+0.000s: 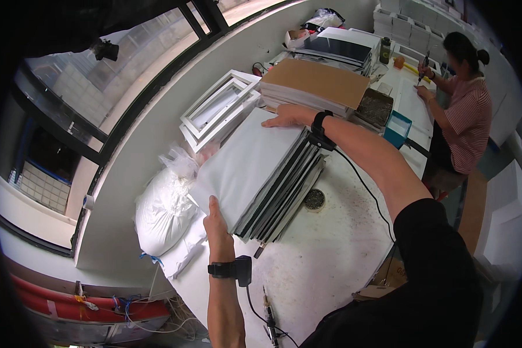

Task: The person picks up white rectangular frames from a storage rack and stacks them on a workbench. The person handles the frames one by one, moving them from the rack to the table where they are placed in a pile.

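Note:
A stack of flat grey and black-edged boards [255, 168] lies on the white worktable [325, 261]. My left hand [216, 223] presses against the stack's near edge, fingers flat on the top grey sheet. My right hand [290, 118] rests on the far edge of the same top sheet. Both wrists wear black bands, and a cable runs from the right one. Whether the top sheet is lifted off the stack I cannot tell.
White frames [217, 107] lean by the wall. A brown cardboard-topped pile [316, 84] sits behind the stack. A white filled bag [165, 211] lies to the left. A small round dark lid [314, 199] and a blue box [397, 127] are nearby. Another person [458, 110] works at the far right.

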A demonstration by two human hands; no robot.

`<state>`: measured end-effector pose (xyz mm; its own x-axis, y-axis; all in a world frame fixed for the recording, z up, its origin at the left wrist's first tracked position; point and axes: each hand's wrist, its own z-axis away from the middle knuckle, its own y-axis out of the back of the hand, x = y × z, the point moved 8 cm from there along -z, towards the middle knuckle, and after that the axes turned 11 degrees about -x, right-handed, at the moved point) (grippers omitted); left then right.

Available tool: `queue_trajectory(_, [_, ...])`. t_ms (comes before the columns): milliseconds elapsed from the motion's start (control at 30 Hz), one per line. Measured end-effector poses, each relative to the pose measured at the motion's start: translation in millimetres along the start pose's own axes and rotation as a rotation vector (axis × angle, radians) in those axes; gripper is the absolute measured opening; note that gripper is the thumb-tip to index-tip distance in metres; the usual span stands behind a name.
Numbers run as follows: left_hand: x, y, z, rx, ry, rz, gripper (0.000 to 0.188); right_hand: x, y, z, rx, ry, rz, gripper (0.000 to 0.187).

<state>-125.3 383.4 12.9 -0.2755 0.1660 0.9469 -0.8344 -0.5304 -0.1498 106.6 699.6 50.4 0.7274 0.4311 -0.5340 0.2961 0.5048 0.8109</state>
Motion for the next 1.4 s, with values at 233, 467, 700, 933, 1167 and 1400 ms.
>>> queue_trajectory(233, [12,0,1,0.009,0.043,-0.026,0.066,5,-1,-16,-0.094,-0.047,0.138,0.096])
queue_trajectory(467, [14,1,-2,-0.011,-0.020,-0.041,0.066,-4,4,-5,-0.178,-0.055,0.185,0.090])
queue_trajectory(700, [-14,12,-36,-0.088,0.052,-0.152,0.071,29,-15,-5,0.100,0.120,-0.029,0.094])
queue_trajectory(933, [91,8,-4,-0.182,0.078,-1.091,0.072,16,-18,-3,0.090,0.115,-0.050,0.094])
queue_trajectory(1167, [136,11,121,-0.093,-0.153,-1.299,0.057,22,-20,-4,0.186,0.135,-0.038,0.091])
queue_trajectory(1400, [-70,76,282,-0.244,0.242,-0.953,0.038,-9,-18,133,0.659,0.328,-0.428,0.052])
